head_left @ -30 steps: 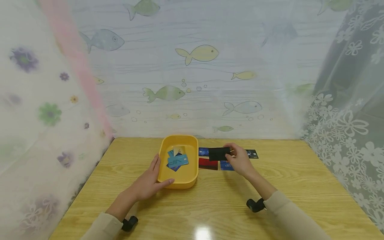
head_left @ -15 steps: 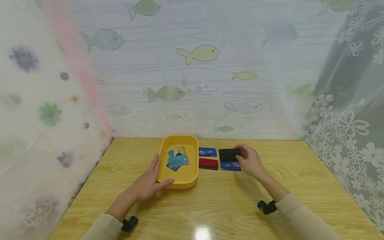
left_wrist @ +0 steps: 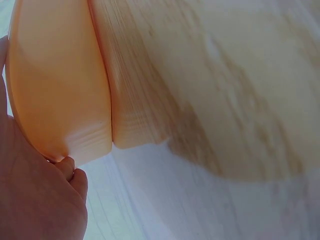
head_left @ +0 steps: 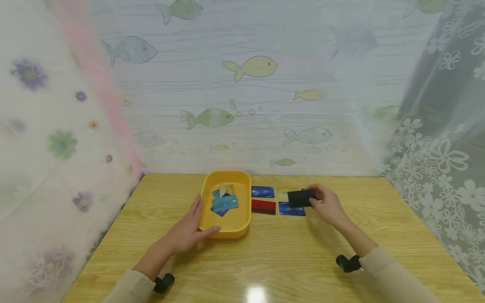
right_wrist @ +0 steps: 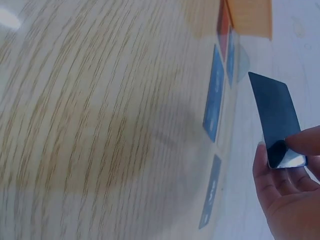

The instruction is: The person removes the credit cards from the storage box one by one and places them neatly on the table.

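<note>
My left hand point(head_left: 183, 231) holds a yellow plastic basin point(head_left: 248, 219) at its near left corner, thumb over the front rim, fingers along the outer left wall. Below the rim, some of its curled fingers show in the left wrist view. Inside the basin lie several overlapping cards, a light-blue VIP card point(head_left: 225, 203) on top. With thumb and fingers my right hand point(head_left: 329, 206) pinches a black card point(head_left: 300, 198) above the table. Behind it, a gold card point(head_left: 285, 192) and a blue VIP card point(head_left: 291, 210) are partly covered.
Another blue VIP card point(head_left: 262, 192) and a red card point(head_left: 263, 207) lie flat just right of the basin. A dark card point(right_wrist: 211, 192) shows in the right wrist view. The wooden table point(head_left: 265, 261) meets a fish-patterned curtain point(head_left: 250, 97) at the back.
My right hand has carried the black card to the right, uncovering the blue and red cards and then part of the gold card. My left hand stays at the basin.
</note>
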`<state>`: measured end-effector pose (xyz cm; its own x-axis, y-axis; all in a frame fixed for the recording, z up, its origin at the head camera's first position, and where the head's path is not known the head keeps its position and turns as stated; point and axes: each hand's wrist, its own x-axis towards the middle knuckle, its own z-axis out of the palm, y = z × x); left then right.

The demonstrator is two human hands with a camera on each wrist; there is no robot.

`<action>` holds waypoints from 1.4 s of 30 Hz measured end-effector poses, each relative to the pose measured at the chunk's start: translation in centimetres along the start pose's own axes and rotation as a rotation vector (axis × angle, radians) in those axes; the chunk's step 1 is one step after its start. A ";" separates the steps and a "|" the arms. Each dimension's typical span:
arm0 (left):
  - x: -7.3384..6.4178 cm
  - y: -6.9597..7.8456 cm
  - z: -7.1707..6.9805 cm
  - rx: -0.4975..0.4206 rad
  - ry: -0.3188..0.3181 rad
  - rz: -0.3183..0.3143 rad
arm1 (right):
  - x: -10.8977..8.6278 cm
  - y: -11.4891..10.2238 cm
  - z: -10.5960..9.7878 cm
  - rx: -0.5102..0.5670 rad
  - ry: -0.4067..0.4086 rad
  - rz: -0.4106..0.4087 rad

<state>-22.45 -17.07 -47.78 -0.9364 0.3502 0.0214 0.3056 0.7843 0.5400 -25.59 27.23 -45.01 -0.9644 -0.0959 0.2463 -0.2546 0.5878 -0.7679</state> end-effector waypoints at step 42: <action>0.0 -0.2 0.1 0.009 -0.001 -0.001 | -1.2 4.4 -4.0 -0.168 -0.112 0.155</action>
<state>-22.48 -17.14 -47.96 -0.9366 0.3498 0.0201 0.3062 0.7894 0.5321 -25.21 33.16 -46.27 -0.9953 -0.0767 0.0590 -0.0963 0.7269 -0.6799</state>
